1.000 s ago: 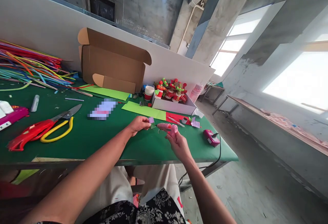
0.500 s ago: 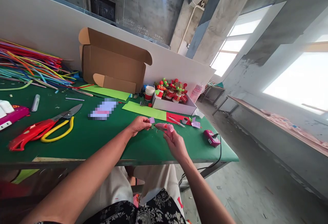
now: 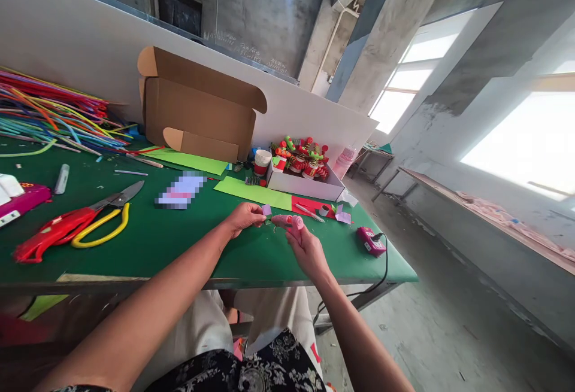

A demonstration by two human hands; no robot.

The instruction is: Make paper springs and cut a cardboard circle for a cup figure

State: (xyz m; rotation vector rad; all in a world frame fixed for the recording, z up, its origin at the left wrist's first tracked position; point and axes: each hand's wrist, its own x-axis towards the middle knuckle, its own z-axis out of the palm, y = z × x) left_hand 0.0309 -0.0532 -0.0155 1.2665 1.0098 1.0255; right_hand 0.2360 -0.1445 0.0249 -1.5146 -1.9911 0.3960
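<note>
In my right hand (image 3: 309, 251) is a pink glue gun (image 3: 287, 221), its nozzle pointing left. My left hand (image 3: 246, 218) pinches a small piece of purple paper (image 3: 266, 210) with a bit of green at its lower side. The nozzle sits close beside this piece; whether the two touch I cannot tell. Just beyond my right hand lie a red sheet (image 3: 303, 204), a white pen (image 3: 314, 215), a small roll (image 3: 323, 210) and a folded purple paper shape (image 3: 343, 215).
Red-handled scissors (image 3: 58, 230) with yellow-handled pliers or shears (image 3: 105, 231) lie at the left. Behind stand an open cardboard box (image 3: 197, 111) and a white tray (image 3: 309, 188) of red-green figures. A purple power strip (image 3: 371, 241) with a cable sits near the right edge.
My hands stay almost in place. The glue gun's nozzle has shifted very slightly beside the paper piece.
</note>
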